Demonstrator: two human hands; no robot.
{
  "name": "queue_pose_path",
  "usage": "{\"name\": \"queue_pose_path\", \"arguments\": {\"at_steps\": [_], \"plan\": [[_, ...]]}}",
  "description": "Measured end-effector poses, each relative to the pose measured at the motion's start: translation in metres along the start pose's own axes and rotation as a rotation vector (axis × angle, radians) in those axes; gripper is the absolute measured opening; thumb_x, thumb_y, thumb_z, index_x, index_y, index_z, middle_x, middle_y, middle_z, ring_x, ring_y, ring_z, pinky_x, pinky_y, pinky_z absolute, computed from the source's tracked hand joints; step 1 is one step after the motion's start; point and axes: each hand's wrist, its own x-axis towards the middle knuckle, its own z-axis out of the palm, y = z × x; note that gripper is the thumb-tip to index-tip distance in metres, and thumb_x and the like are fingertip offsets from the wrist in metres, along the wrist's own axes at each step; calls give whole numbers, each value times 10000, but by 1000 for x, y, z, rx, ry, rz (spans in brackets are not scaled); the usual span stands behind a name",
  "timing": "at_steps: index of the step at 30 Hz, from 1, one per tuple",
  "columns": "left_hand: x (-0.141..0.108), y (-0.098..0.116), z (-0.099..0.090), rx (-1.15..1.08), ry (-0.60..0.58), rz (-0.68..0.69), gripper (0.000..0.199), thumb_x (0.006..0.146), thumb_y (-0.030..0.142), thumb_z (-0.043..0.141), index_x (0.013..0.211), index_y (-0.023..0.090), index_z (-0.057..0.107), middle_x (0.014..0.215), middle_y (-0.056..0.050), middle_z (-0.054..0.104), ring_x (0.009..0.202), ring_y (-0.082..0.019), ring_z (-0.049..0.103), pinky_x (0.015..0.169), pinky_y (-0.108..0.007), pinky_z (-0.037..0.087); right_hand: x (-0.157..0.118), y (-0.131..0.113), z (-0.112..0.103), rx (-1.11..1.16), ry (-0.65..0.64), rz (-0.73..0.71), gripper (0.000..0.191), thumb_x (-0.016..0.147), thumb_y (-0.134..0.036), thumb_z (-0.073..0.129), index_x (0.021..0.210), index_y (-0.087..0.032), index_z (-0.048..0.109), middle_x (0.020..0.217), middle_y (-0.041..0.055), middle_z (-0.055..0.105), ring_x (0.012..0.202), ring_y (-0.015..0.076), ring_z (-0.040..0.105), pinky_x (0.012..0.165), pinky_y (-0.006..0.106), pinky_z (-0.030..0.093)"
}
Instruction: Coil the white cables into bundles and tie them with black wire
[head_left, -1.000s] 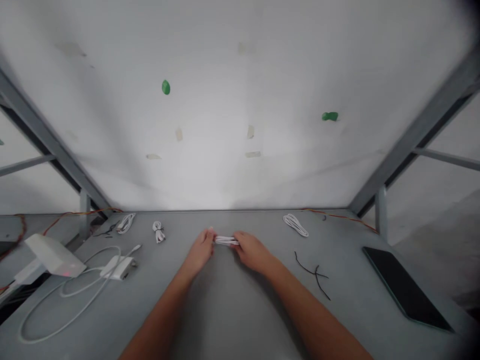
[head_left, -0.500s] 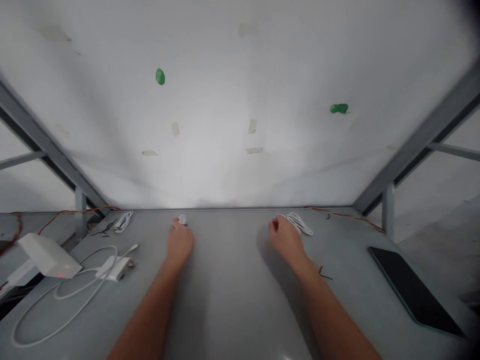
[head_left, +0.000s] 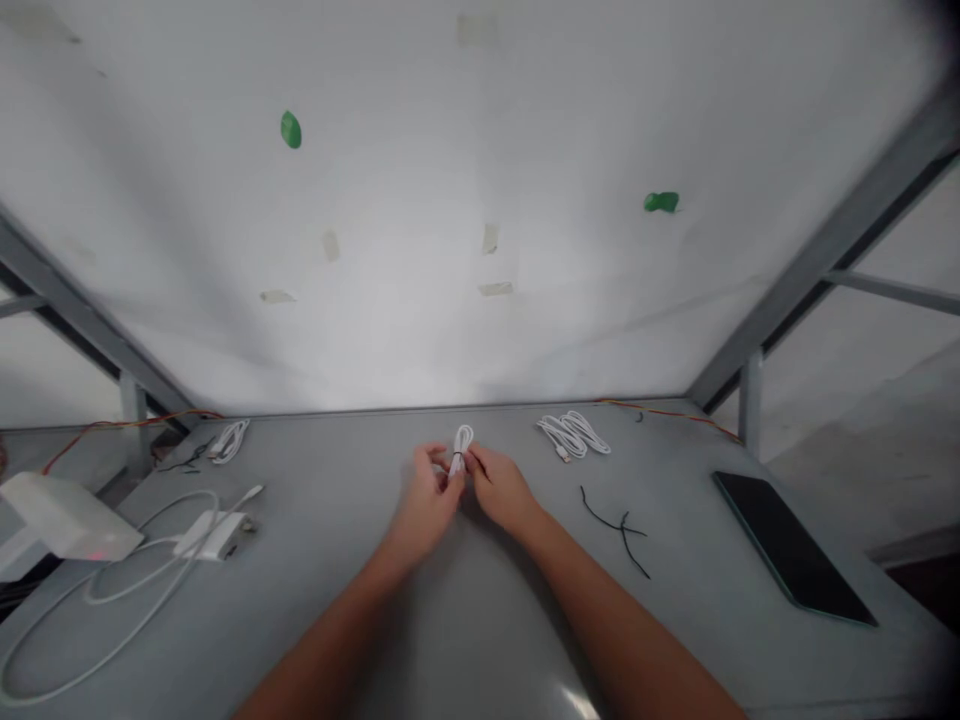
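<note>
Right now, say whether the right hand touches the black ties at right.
Apart: in the head view, gray tabletop shows between right hand and black ties.

White cable bundle (head_left: 463, 437), folded into narrow, elongated loops. Cinched near mid-length by a thin dark tie (head_left: 458, 453). Held upright-ish, leaning to about 1 o'clock, between left fingers (head_left: 452, 488) toward 7 o'clock and right fingers (head_left: 484, 468) toward 4 o'clock. Free at the rounded top; partly covered at the lower end. Placed over the counter (head_left: 465, 640), roughly 6 o'clock from view centre. Unclear whether touching below.
</note>
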Motion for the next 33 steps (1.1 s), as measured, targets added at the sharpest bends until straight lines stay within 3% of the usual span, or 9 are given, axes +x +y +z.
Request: {"name": "queue_pose_path", "arguments": {"at_steps": [4,7,9,14,16,19,25,30,33], "plan": [[-1,12,-3,-160,59,184,529,782,386,855,1112,276,456,1110,-26,648,1029,-229,740,936,-368,544,0,3,-5,-97,-16,104,299,1063,-242,459,845,-193,658,810,52,707,746,177,581,668,266,331],[-7,20,-9,-75,-73,294,430,866,394,805,1158,264,516,1292,-98,652,1365,-287,597,1157,-450,429,-3,3,-8,64,-105,58,314,1034,-222,470,751,-196,603,746,18,664,725,165,555,667,263,350],[-11,22,-13,81,-181,300,416,881,398,792,1206,241,586,1372,-136,646,1404,-306,553,1202,-481,378,-5,2,-11,244,-173,4,317,1018,-214,470,709,-207,543,718,-2,627,712,161,537,664,265,367],[-13,15,-12,263,-280,235,362,863,481,793,1102,225,699,1086,-100,748,1064,-284,679,1013,-415,501,-11,-9,-24,474,-242,-115,320,1038,-275,440,735,-222,526,711,-15,601,700,166,539,681,276,411],[-10,10,-8,187,-256,138,384,921,593,689,1005,219,669,831,-49,710,792,-229,674,779,-350,537,-15,-15,-29,372,-214,-152,328,1052,-245,407,769,-218,571,753,-1,662,739,171,594,734,279,433],[-6,10,-4,-41,-166,-73,456,939,673,609,978,219,611,584,38,559,482,-144,499,492,-267,391,-20,-22,-30,37,-157,-156,265,1032,-190,440,869,-211,648,840,45,742,783,190,653,764,286,430],[-6,26,-10,-516,-290,-437,278,956,246,682,746,178,514,568,94,317,428,-33,224,405,-165,222,-22,-24,-22,-348,-134,-244,205,965,-133,512,1078,-166,680,985,127,770,849,228,679,753,301,420],[-15,29,-8,-811,-199,-451,282,983,31,550,765,187,463,615,87,272,405,-24,211,387,-97,263,-17,-18,-12,-348,-51,-302,217,934,-90,498,1061,-162,658,963,116,753,840,223,652,753,308,410],[-15,27,-8,-819,-201,-434,259,1026,108,545,789,190,478,603,87,296,390,-22,218,374,-97,253,-15,-13,-7,-356,-27,-342,226,918,-75,499,1054,-156,660,965,125,748,858,229,648,765,313,409]]}}
